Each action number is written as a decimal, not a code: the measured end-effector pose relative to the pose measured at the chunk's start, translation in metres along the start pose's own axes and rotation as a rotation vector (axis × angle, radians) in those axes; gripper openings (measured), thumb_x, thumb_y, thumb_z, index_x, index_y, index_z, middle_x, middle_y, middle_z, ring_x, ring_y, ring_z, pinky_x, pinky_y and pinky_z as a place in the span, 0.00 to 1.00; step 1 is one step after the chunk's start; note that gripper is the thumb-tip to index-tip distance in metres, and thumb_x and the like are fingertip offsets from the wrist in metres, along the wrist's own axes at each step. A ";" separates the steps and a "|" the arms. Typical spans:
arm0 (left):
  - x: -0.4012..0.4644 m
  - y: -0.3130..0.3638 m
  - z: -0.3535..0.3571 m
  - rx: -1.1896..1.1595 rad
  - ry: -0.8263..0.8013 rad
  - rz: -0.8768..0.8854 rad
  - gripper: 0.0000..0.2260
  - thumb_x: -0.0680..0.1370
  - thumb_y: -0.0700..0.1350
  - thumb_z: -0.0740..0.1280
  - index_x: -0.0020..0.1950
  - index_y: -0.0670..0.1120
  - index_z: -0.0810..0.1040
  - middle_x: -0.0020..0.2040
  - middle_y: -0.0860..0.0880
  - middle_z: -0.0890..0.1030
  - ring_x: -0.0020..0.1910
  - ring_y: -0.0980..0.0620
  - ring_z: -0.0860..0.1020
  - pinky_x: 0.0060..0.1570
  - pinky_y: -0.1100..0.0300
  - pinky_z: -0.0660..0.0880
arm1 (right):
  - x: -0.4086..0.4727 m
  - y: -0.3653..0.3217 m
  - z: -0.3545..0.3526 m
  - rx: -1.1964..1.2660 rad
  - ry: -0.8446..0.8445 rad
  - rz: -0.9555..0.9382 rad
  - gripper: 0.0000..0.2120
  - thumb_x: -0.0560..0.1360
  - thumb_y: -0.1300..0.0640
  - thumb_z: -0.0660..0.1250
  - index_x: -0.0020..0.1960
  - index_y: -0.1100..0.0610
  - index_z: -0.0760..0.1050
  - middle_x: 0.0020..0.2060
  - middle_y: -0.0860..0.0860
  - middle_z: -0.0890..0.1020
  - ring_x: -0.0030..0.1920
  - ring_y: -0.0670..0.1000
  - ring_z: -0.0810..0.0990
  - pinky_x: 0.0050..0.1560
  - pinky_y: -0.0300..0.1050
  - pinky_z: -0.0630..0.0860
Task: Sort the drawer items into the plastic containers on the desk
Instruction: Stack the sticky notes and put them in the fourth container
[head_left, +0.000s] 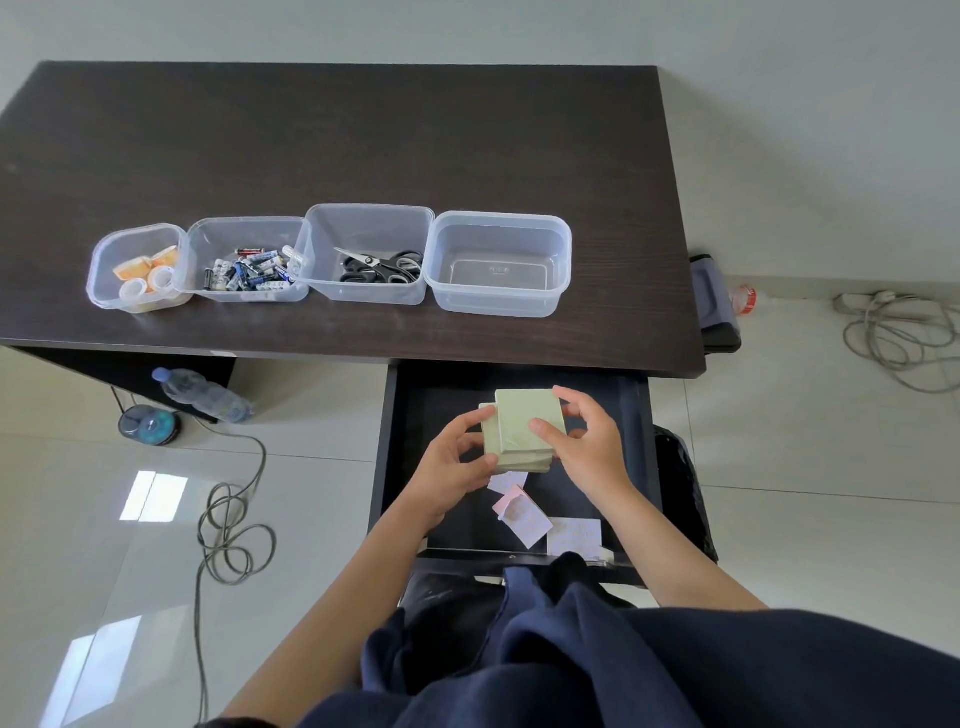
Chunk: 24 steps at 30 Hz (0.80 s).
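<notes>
Both hands hold a stack of pale green sticky-note pads (524, 421) above the open dark drawer (402, 467). My left hand (457, 462) grips the stack's left side and my right hand (587, 441) grips its right side. Loose pink and white paper notes (524, 517) lie on the drawer floor below. On the desk stand a row of clear plastic containers: one with tape rolls (137, 267), one with batteries (247, 260), one with scissors (366, 254), and an empty one (498, 262) at the right.
The dark wooden desk (363, 145) stretches behind the containers. A water bottle (205, 396) and a round dark object (149, 425) lie on the floor at left, with a grey cable (228, 540). More cable (904, 332) is coiled at far right. Dark clothing (623, 665) fills the foreground.
</notes>
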<state>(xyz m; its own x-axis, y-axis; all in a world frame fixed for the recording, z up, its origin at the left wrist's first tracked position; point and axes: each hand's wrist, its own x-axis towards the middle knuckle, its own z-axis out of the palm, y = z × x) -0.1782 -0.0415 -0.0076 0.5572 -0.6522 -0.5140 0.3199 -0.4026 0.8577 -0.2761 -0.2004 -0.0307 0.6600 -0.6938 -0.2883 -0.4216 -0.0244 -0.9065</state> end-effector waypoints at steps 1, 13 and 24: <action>0.000 0.000 0.001 0.003 -0.013 0.000 0.23 0.76 0.37 0.67 0.63 0.61 0.69 0.58 0.48 0.78 0.58 0.49 0.77 0.49 0.59 0.79 | 0.000 -0.001 0.000 -0.005 0.013 -0.004 0.23 0.70 0.51 0.74 0.63 0.49 0.73 0.55 0.47 0.80 0.53 0.49 0.79 0.48 0.45 0.80; -0.001 -0.003 -0.002 -0.098 0.004 0.008 0.27 0.75 0.36 0.69 0.67 0.60 0.67 0.56 0.45 0.79 0.55 0.50 0.79 0.47 0.60 0.80 | 0.001 -0.005 0.003 -0.056 -0.094 -0.010 0.24 0.70 0.50 0.74 0.64 0.49 0.73 0.60 0.46 0.77 0.58 0.46 0.75 0.53 0.40 0.76; -0.001 -0.004 -0.006 -0.016 0.006 0.017 0.33 0.75 0.34 0.69 0.73 0.58 0.61 0.54 0.48 0.80 0.48 0.53 0.83 0.43 0.64 0.79 | -0.009 0.004 0.018 0.124 -0.197 0.107 0.32 0.75 0.56 0.69 0.75 0.51 0.59 0.62 0.49 0.77 0.59 0.46 0.78 0.52 0.33 0.78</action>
<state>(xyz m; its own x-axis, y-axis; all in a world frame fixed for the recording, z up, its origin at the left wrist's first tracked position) -0.1757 -0.0351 -0.0102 0.5673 -0.6548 -0.4994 0.3228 -0.3811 0.8664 -0.2726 -0.1813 -0.0377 0.7292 -0.5339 -0.4280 -0.4238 0.1387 -0.8951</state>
